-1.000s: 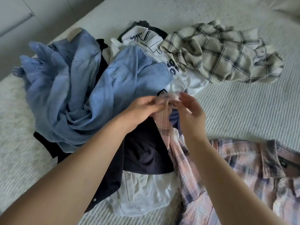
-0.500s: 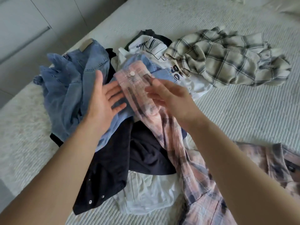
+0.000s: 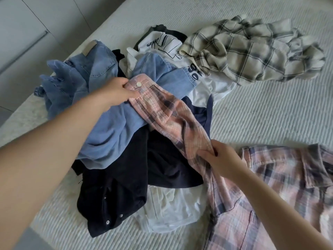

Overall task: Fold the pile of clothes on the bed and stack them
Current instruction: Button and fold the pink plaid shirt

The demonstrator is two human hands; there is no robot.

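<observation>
Bed: pale ribbed cover [image 3: 261, 114] under everything.
Room: grey cupboard fronts [image 3: 27, 33] beyond the left hand.
Pile: denim [image 3: 111, 127], dark garments [image 3: 117, 186], white printed top [image 3: 162, 44] and cream check shirt [image 3: 252, 51] lie beyond and between the hands.
Left hand [image 3: 115, 92]: arm stretched forward, fingers pinching the sleeve cuff [image 3: 138, 85].
Right hand [image 3: 221, 157]: closer in, fingers curled, grasping the sleeve's lower part.
Pink plaid shirt [image 3: 288, 177]: body lies flat just right of the right hand.

The pink plaid shirt [image 3: 281, 186] runs off the bottom and right edges; denim [image 3: 108, 130] hides much of the black garment [image 3: 115, 192].
</observation>
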